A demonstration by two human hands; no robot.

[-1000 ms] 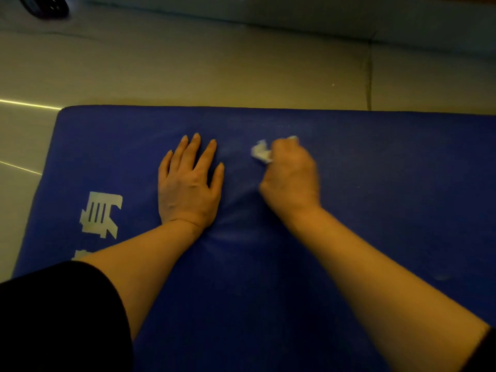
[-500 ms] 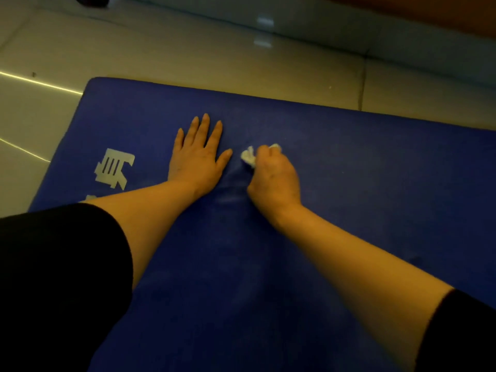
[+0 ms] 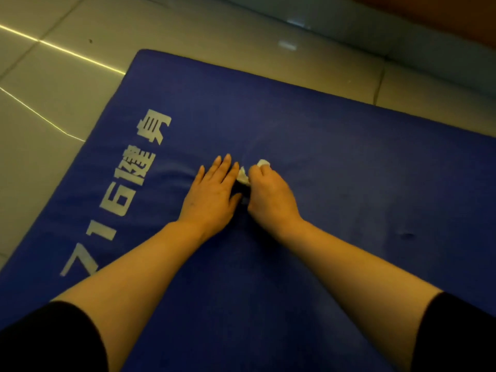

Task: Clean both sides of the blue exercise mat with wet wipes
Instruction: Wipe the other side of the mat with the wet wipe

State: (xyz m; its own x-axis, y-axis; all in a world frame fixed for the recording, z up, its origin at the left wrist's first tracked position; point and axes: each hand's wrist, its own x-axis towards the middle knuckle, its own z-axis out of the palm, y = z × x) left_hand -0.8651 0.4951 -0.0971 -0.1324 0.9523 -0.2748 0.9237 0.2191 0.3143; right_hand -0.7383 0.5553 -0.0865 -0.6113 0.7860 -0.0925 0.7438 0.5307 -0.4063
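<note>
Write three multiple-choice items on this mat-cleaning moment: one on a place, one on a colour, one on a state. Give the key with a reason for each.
1. Where does the white lettering lie on the mat?
A. to the left of the left hand
B. to the right of the right hand
C. between the two hands

2. What colour is the wipe?
A. black
B. white
C. red

3. How does the left hand lie?
A. curled in a fist round the wipe
B. raised off the mat
C. flat on the mat, fingers straight

Key:
1 A, the print runs along the mat's left side, beyond the left hand.
2 B, pale white bits show at the fingers of the right hand, which grips it.
3 C, its palm presses down beside the wipe.
</note>
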